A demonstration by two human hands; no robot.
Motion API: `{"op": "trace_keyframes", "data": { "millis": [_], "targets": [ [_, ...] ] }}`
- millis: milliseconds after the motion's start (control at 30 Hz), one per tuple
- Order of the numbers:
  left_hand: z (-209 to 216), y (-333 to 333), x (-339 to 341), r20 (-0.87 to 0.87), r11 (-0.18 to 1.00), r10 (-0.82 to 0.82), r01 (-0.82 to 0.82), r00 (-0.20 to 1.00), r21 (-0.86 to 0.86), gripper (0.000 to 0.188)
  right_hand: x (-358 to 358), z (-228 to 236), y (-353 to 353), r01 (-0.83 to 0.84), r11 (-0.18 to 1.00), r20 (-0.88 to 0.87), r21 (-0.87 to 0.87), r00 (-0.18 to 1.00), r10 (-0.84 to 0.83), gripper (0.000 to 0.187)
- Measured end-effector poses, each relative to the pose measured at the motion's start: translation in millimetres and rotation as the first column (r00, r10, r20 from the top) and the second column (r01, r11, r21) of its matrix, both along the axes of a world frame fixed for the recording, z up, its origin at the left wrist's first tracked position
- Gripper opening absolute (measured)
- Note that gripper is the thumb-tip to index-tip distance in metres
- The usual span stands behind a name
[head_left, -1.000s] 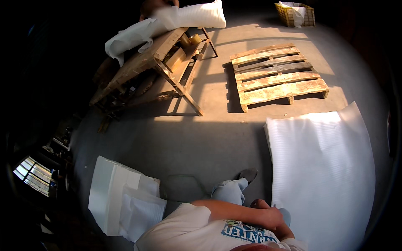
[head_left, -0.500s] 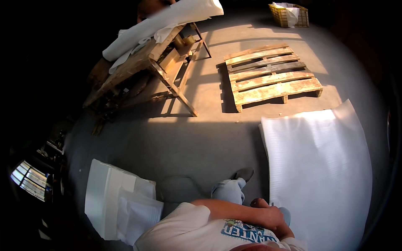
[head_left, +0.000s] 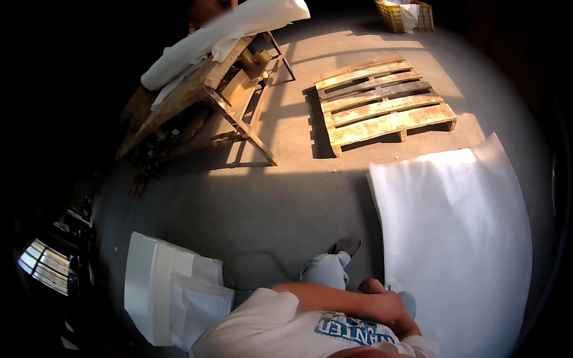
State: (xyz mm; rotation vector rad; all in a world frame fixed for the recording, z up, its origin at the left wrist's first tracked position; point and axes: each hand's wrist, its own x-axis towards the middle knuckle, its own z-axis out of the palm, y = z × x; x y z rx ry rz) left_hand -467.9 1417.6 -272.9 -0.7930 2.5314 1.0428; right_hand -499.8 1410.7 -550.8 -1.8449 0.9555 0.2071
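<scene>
My left forearm crosses in front of my body, and my left hand (head_left: 389, 305) rests against my right wrist, its fingers hidden. Just beyond it shows my right hand (head_left: 372, 286), with fingers curled in; whether anything is inside them I cannot make out. Close beside both hands, on the right, lies a large stack of white foam sheets (head_left: 453, 238), its far right corner curling up. To my left stands a white block-like foam bundle (head_left: 156, 286), with thinner white sheets (head_left: 200, 304) leaning against its near side.
A wooden pallet (head_left: 388, 113) lies on the sunlit floor ahead. At the far left, a wooden workbench (head_left: 239, 122) carries a long white foam roll (head_left: 221, 45), with tape rolls beneath; part of another person shows behind. A yellow crate (head_left: 391, 17) holding white material stands far back.
The view has shifted slightly, so the pallet, workbench and crate sit a little higher and further left. My hands stay together in the same pose.
</scene>
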Motion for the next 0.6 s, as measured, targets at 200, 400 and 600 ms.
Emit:
{"op": "trace_keyframes", "data": {
  "millis": [200, 400, 600],
  "targets": [
    [17.1, -6.6, 6.4, 0.106, 0.997, -0.054, 0.048, 0.993, 0.057, 0.029, 10.8, 18.5, -0.2, 0.002, 1.000, 0.002, 0.024, 1.000, -0.002, 0.025],
    [20.5, -21.3, -8.7, -0.058, 0.982, -0.167, 0.161, 0.984, -0.102, 0.029, -17.3, 97.6, -48.0, 0.481, 0.764, 0.212, 0.430, 0.769, -0.603, 0.030],
    [10.3, -27.1, -1.0, 0.018, 0.990, -0.124, 0.125, 0.992, -0.067, 0.038, -133.2, 174.7, -53.9, 0.865, 0.387, 0.332, 0.320, 0.281, -0.901, 0.026]
  ]
}}
